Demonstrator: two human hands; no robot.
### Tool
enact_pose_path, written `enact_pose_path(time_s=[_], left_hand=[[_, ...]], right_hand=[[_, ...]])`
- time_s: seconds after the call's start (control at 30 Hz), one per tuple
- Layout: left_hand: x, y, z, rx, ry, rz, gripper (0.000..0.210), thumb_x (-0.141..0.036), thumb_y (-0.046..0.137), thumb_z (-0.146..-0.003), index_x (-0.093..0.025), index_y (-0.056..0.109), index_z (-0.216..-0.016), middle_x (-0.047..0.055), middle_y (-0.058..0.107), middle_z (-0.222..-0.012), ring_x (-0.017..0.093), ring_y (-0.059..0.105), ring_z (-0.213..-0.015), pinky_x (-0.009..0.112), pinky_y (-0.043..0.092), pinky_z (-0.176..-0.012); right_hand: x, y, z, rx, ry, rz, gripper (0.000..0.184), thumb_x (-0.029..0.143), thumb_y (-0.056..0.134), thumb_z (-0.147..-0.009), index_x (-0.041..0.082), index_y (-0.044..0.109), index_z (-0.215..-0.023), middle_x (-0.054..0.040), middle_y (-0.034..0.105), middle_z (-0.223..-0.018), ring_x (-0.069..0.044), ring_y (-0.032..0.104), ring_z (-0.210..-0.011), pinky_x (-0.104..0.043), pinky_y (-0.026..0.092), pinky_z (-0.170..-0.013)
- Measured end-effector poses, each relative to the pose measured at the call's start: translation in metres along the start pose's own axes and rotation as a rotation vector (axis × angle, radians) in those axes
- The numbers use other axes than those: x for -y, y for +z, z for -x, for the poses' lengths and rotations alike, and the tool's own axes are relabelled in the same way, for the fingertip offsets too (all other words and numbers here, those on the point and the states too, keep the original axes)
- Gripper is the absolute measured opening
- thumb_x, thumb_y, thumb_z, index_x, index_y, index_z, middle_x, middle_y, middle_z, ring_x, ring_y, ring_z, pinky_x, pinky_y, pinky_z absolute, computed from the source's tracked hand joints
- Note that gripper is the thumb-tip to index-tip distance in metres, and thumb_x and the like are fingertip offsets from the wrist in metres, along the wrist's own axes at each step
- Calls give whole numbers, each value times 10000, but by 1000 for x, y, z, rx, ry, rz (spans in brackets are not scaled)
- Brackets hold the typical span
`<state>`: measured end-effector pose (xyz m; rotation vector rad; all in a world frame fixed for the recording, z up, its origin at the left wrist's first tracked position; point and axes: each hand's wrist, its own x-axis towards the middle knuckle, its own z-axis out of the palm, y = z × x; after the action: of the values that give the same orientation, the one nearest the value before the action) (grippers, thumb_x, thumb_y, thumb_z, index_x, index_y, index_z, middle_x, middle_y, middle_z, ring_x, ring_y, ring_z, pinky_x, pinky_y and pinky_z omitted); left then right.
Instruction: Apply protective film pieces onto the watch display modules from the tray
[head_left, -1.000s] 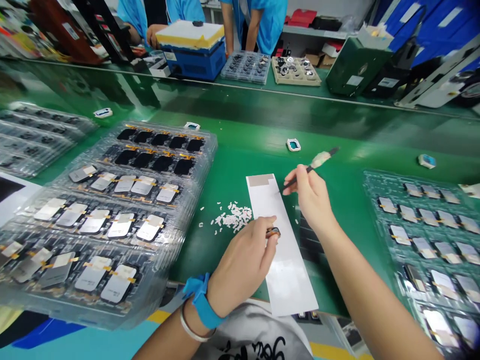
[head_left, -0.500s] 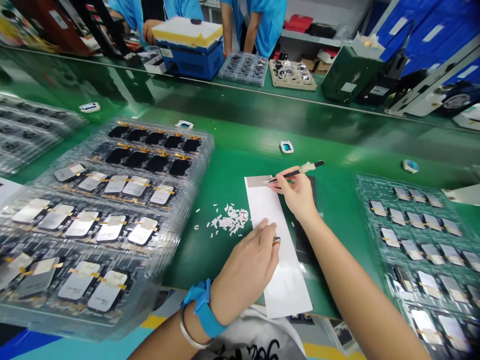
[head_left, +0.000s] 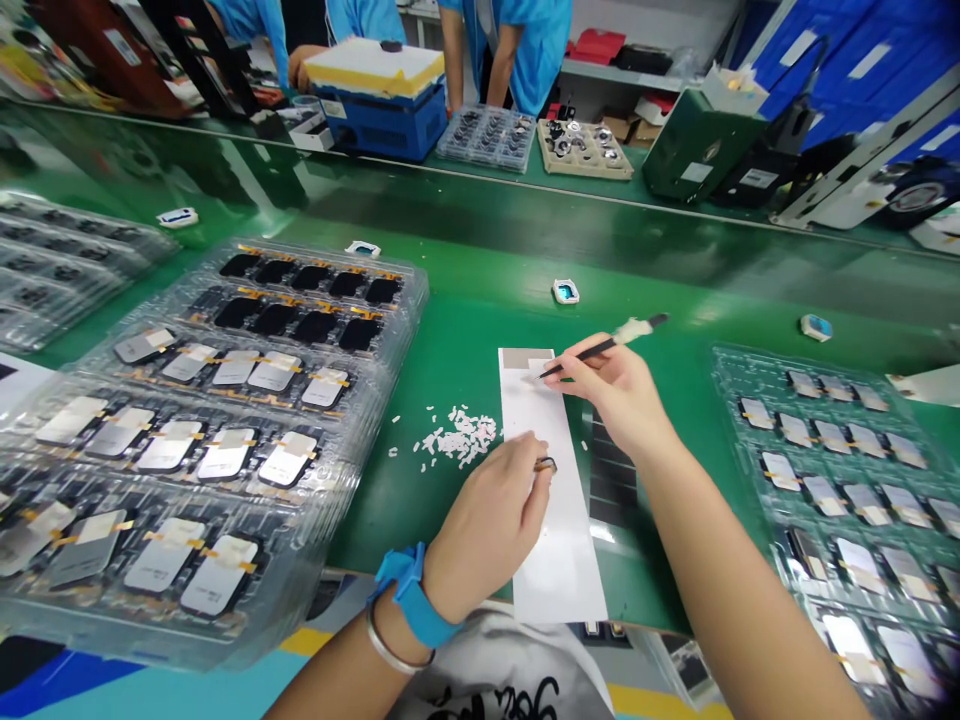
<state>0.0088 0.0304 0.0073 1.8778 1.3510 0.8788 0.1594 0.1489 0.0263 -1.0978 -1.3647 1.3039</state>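
Observation:
A long white backing strip [head_left: 559,560], tan at its far end, lies on the green work surface. My right hand [head_left: 619,385] grips black tweezers [head_left: 598,348] with pale tape wrapped near the back end. Their tips are over the far part of the strip. My left hand [head_left: 499,510] rests on the strip's middle with fingers curled. A small dark-edged piece shows at its fingers, too little to name. Left of the strip lies a loose heap of tiny white pieces [head_left: 461,437]. A dark sheet [head_left: 611,470] is partly under my right forearm.
Stacked clear trays [head_left: 307,510] of small screen modules stand left, and another tray [head_left: 757,540] stands right. White-framed parts, one of them blue-centred [head_left: 566,291], sit on the green belt behind. Across it are a blue machine [head_left: 382,115], part trays and two people in blue.
My right hand has moved slightly right and nearer, and the tweezer tips have shifted down the strip. The strip has turned a little straighter. The belt parts have drifted slightly left.

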Motion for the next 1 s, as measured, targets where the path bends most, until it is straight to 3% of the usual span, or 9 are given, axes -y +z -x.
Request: enact_pose_path(time_s=[0.1,0.23,0.37,0.6,1.0], left_hand=[[-1,-4,0,-119,-124,298,88,-269,450,-1025,-208,511,-1005,57,697,-940,195,694,-874,336,555,-790],[-6,-5,1,-182,-242,789,144,-369,441,-1037,-228,412,-1019,-18,649,-789,86,569,-532,203,454,-532],[-9,-4,2,-190,-224,986,119,-356,408,-1047,-239,395,-1025,-50,567,-763,63,444,-518,189,380,-520],[-6,-4,8,-180,-203,1034,153,-391,374,-1051,-242,398,-1077,-32,572,-781,85,433,-577,211,374,-561],[-6,-2,10,-158,-204,1009,155,-400,353,-1062,-251,384,-1095,-25,563,-808,82,420,-558,206,373,-537]], right_hand=[[21,6,35,-88,-95,-84,224,370,777,-812,197,638,-844,-26,739,-840,-162,750,-750,-331,661,-778],[21,31,85,-363,-275,-177,59,193,717,-868,213,662,-876,12,689,-805,-184,767,-792,-297,674,-724],[4,56,107,-435,-294,-220,72,165,674,-894,220,632,-910,1,681,-858,-208,770,-817,-315,682,-681],[-4,66,108,-425,-410,-226,141,84,615,-907,219,581,-933,-13,740,-876,-211,763,-887,-396,679,-784],[-5,66,110,-459,-391,-179,150,82,613,-902,226,591,-939,-16,745,-884,-198,760,-833,-386,681,-755]])
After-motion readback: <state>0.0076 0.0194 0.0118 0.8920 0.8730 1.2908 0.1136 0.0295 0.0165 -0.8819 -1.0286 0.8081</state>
